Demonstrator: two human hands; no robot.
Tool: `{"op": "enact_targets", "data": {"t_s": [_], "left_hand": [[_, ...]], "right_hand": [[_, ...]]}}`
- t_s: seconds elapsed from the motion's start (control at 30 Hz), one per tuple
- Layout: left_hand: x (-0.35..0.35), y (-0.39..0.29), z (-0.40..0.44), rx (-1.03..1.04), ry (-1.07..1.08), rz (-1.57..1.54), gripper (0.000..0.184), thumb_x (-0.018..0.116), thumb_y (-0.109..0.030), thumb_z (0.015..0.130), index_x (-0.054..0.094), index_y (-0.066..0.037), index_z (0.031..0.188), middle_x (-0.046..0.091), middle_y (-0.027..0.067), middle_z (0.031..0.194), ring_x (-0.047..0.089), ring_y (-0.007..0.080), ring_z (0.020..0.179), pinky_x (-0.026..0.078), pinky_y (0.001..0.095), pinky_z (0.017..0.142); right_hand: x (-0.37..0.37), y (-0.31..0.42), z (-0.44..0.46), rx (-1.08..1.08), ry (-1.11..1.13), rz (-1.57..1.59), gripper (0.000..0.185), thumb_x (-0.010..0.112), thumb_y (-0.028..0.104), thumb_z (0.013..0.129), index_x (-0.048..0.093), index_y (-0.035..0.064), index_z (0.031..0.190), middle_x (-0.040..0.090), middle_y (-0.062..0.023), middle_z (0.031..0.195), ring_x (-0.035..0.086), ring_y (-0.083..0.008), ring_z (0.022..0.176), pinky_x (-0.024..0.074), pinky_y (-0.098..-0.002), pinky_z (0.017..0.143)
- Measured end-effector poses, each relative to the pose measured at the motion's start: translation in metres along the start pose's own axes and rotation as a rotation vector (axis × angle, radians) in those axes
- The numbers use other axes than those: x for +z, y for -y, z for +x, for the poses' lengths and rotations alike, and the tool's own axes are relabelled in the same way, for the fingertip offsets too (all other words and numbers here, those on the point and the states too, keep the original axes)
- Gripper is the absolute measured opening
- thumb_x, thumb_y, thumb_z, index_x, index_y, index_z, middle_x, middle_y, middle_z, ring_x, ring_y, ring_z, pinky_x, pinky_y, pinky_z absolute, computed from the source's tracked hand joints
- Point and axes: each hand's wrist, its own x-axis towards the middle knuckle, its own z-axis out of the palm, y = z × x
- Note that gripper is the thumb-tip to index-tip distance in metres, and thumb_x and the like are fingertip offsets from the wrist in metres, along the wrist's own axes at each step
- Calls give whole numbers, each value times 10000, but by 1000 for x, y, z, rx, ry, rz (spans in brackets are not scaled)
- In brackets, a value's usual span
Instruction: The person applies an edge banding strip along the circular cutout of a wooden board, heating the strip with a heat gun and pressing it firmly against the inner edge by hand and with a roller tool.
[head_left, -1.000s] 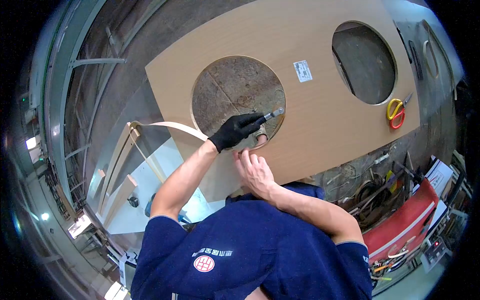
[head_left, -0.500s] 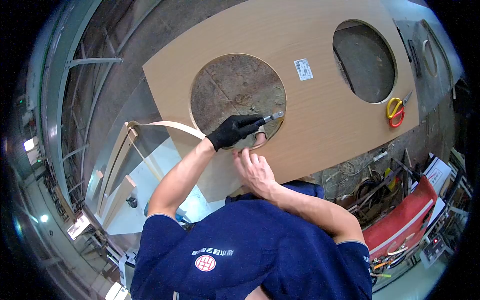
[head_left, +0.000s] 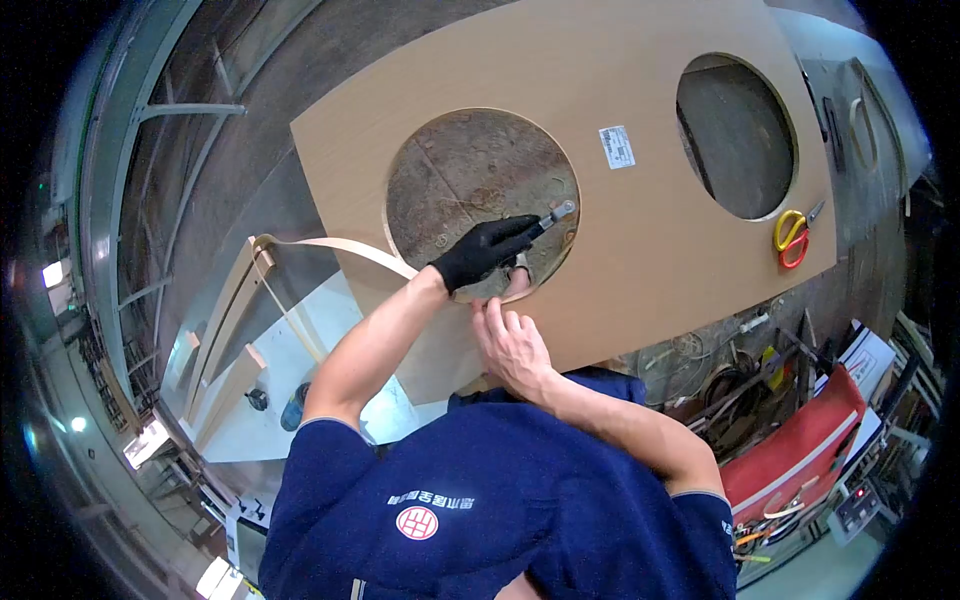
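Observation:
My left hand, in a black glove, is closed round a dark-handled hand tool with a rounded metal head. The tool lies over the right side of a large round hole in a wood-coloured panel. A thin wood-coloured edge-banding strip curves from the left to the hole's rim and passes behind my gloved hand. My bare right hand has its bent fingers on the strip at the near rim. A patch of skin shows inside the hole beside them; I cannot tell what it belongs to.
Yellow-and-red-handled scissors lie on the panel's right end, near a second hole. A white label is stuck between the holes. At left, a wooden stand supports the strip. Cables and a red panel are at lower right.
My left hand and the tool have shifted slightly up and right along the hole's rim. The right hand stays nearly in place. The whole view has tilted a little.

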Motion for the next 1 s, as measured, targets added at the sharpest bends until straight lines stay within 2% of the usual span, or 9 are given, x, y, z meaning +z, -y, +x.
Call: {"op": "enact_targets", "data": {"t_s": [0.13, 0.17, 0.23, 0.33, 0.47, 0.7, 0.8, 0.9, 1.0], "left_hand": [[7, 9, -2, 181, -19, -4, 427, 587, -274, 1068, 596, -99, 1457, 698, 42, 1205, 607, 107, 967, 530, 278, 858], [3, 9, -5, 71, 36, 94, 423, 571, -264, 1069, 595, -99, 1457, 695, 77, 1286, 637, 137, 1106, 525, 303, 939], [-2, 19, -5, 137, 54, 175, 413, 557, -256, 1071, 599, -107, 1454, 687, 94, 1323, 637, 160, 1161, 508, 326, 990], [-8, 18, 9, 148, 39, 176, 417, 587, -271, 1052, 613, -99, 1431, 672, 126, 1366, 643, 208, 1211, 491, 349, 1037], [-12, 40, 9, 341, 36, 303, 417, 605, -283, 1043, 622, -95, 1414, 664, 138, 1383, 648, 226, 1221, 486, 361, 1051], [-2, 31, 5, 336, -75, 262, 397, 590, -266, 1043, 626, -141, 1418, 683, 173, 1300, 659, 313, 1177, 508, 390, 1004], [-14, 34, -6, 238, 69, 565, 416, 549, -211, 1052, 586, -122, 1456, 656, 149, 1359, 651, 316, 1208, 504, 406, 1036], [-4, 33, -5, 379, -99, 440, 408, 582, -216, 1022, 617, -165, 1425, 691, 171, 1084, 675, 331, 1008, 532, 417, 900], [-4, 33, -2, 418, -119, 531, 425, 595, -209, 1004, 616, -186, 1428, 692, 168, 1099, 672, 342, 999, 537, 421, 877]], "right_hand": [[1, -1, 0, -10, 7, 15, 868, 729, 351, 755, 455, -4, 1497, 549, -204, 1356, 605, -204, 870, 486, -319, 739], [1, 0, 0, -4, 12, 20, 907, 754, 360, 722, 455, -5, 1497, 545, -208, 1365, 607, -205, 880, 487, -321, 744], [0, 1, -1, 0, 27, 29, 986, 803, 376, 657, 455, -7, 1496, 538, -216, 1384, 610, -206, 900, 490, -323, 754], [-4, 0, 1, -7, 13, 18, 617, 539, 207, 911, 468, -21, 1480, 542, -200, 1383, 612, -185, 874, 485, -311, 748], [0, 1, 4, 10, 6, 9, 621, 545, 213, 909, 469, -2, 1486, 552, -193, 1386, 615, -178, 846, 480, -305, 729], [-5, -3, 7, 13, 31, -5, 614, 553, 229, 905, 479, 18, 1477, 583, -157, 1327, 608, -162, 826, 476, -298, 715], [-4, -4, 8, 14, 3, 10, 608, 560, 232, 900, 491, 17, 1464, 585, -152, 1311, 609, -161, 823, 478, -298, 711], [-12, -8, 12, 17, 6, 39, 577, 567, 230, 895, 525, 13, 1428, 593, -130, 1241, 615, -165, 827, 485, -299, 704], [-11, -12, 16, 36, -35, 80, 478, 578, 216, 887, 594, 14, 1320, 605, -102, 1108, 634, -180, 831, 503, -310, 699]]}}
